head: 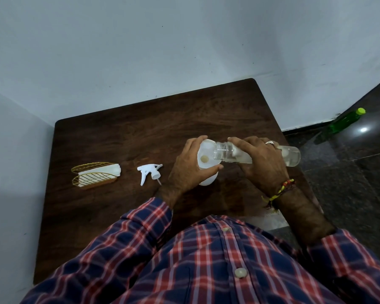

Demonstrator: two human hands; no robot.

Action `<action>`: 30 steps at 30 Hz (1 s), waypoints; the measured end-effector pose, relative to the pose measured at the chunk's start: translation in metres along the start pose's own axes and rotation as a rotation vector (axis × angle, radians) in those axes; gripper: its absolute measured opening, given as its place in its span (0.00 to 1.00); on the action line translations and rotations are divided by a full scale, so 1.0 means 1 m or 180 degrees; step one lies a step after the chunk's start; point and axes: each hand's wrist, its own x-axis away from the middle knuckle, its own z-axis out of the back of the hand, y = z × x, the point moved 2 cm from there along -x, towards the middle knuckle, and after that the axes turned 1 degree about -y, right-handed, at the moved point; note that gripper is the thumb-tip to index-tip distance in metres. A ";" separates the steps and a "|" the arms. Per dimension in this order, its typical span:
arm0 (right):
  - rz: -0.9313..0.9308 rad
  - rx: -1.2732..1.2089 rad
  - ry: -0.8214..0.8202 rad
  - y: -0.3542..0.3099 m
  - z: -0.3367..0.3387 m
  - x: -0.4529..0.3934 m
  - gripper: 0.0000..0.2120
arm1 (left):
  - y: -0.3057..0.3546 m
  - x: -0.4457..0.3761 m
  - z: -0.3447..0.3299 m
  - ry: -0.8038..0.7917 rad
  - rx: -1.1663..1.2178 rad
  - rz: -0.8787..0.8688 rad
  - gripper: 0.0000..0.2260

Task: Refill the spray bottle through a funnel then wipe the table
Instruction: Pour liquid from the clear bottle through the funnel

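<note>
At a dark wooden table set against a pale wall, a person in a red-and-navy plaid shirt tips a bottle toward a funnel; at the left of the frame a gold wire napkin holder lies with white tissues in it; just right of it a detached white spray trigger head lies on the wood; at centre the left hand curls thumb and fingers round a white funnel seated in the white spray bottle, which stands on the table mostly hidden behind that hand; right of centre the right hand, wearing a ring and a beaded wristband, grips a clear plastic bottle held nearly level, its uncapped threaded mouth over the funnel's bowl; no label or writing can be read on any item; at the far right a green bottle with a lime cap stands on the dark tiled floor beside the wall.
</note>
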 end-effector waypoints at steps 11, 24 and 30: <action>0.0023 0.0026 0.0068 -0.002 0.000 0.000 0.33 | -0.003 0.000 -0.001 0.0018 -0.0035 -0.0014 0.38; -0.0015 0.0054 0.0063 -0.001 -0.001 -0.001 0.33 | -0.002 0.000 -0.002 0.0068 -0.0044 -0.0066 0.38; -0.0012 0.0010 0.0138 -0.001 -0.001 0.000 0.30 | -0.002 0.000 -0.002 0.0085 -0.0059 -0.0088 0.38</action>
